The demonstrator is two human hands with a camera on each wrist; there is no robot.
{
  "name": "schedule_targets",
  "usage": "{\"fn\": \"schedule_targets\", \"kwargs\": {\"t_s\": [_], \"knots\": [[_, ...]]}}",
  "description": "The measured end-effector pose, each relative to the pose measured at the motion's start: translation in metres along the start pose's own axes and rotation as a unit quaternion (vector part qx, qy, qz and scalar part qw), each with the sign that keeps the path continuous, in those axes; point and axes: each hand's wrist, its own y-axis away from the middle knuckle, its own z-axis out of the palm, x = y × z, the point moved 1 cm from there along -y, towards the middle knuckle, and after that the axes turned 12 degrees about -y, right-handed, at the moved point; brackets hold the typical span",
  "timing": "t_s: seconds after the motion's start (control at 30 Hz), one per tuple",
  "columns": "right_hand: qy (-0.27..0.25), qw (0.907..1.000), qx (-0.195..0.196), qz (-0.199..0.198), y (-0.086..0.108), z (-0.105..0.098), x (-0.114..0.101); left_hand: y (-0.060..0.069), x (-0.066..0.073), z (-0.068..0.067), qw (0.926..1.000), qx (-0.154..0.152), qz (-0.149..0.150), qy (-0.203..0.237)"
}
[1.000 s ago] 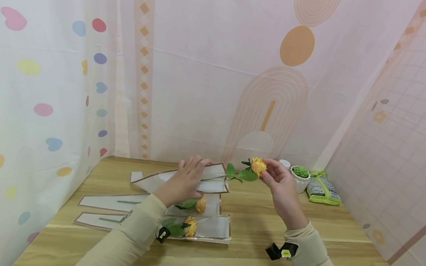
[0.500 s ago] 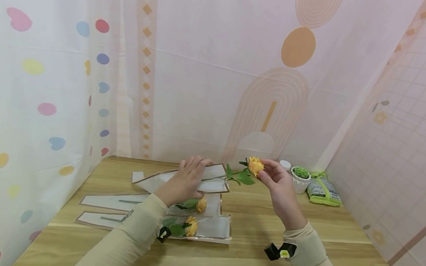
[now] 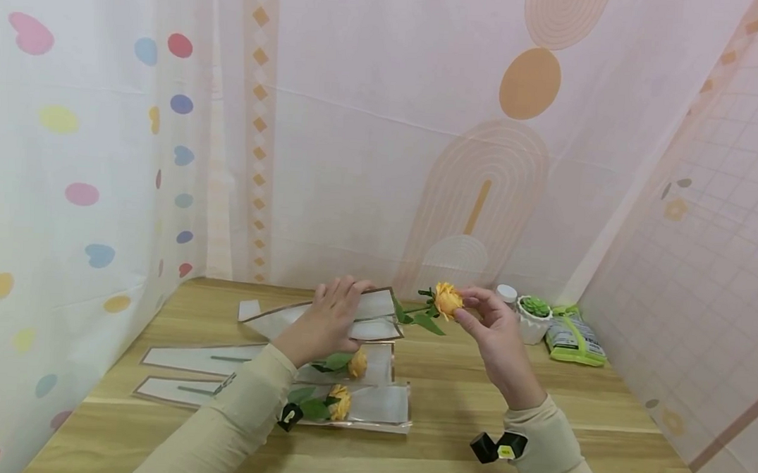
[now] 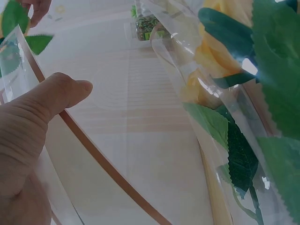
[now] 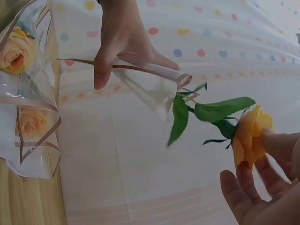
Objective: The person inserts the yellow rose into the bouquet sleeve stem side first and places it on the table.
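Note:
My left hand [image 3: 326, 317] grips a clear flower sleeve [image 3: 377, 305] with a brown border, raised near the back of the table. The thumb lies across the sleeve's brown edge in the left wrist view. A yellow artificial rose [image 3: 447, 301] has its stem inside the sleeve's mouth, while its green leaves [image 5: 222, 110] are at or outside the opening. My right hand [image 3: 501, 344] pinches the rose's bloom between thumb and fingers. Two other sleeved yellow roses, a middle one [image 3: 357, 365] and a front one [image 3: 340, 403], lie on the table below the left arm.
At the back right stand a white-lidded jar [image 3: 506, 293], a small potted succulent [image 3: 533, 321] and a green-and-grey packet [image 3: 574, 337]. Patterned curtains [image 3: 355, 193] enclose the wooden table [image 3: 472, 438] at the back and sides.
My right hand has pushed the rose leftward, so more of the stem and the nearest leaves lie within the sleeve. The left hand keeps its grip, nearly still.

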Motion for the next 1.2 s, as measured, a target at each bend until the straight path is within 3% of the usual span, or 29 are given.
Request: {"fn": "schedule_targets", "kwargs": {"t_s": [0.47, 0.7, 0.87, 1.2], "knots": [[0.066, 0.9953, 0.065, 0.031, -0.006, 0.007, 0.001, -0.001, 0.002, -0.001, 0.9997, 0.01, 0.02, -0.01], [0.067, 0.9952, 0.049, 0.053, -0.006, 0.004, 0.006, -0.001, 0.001, -0.003, 0.9993, 0.025, 0.027, -0.008], [0.072, 0.9952, 0.024, 0.061, -0.004, 0.003, 0.008, -0.001, 0.001, -0.002, 0.9996, 0.015, 0.024, -0.004], [0.06, 0.9971, 0.033, 0.033, -0.004, 0.013, 0.006, -0.003, 0.002, -0.001, 0.9994, 0.027, 0.02, -0.003]]}}
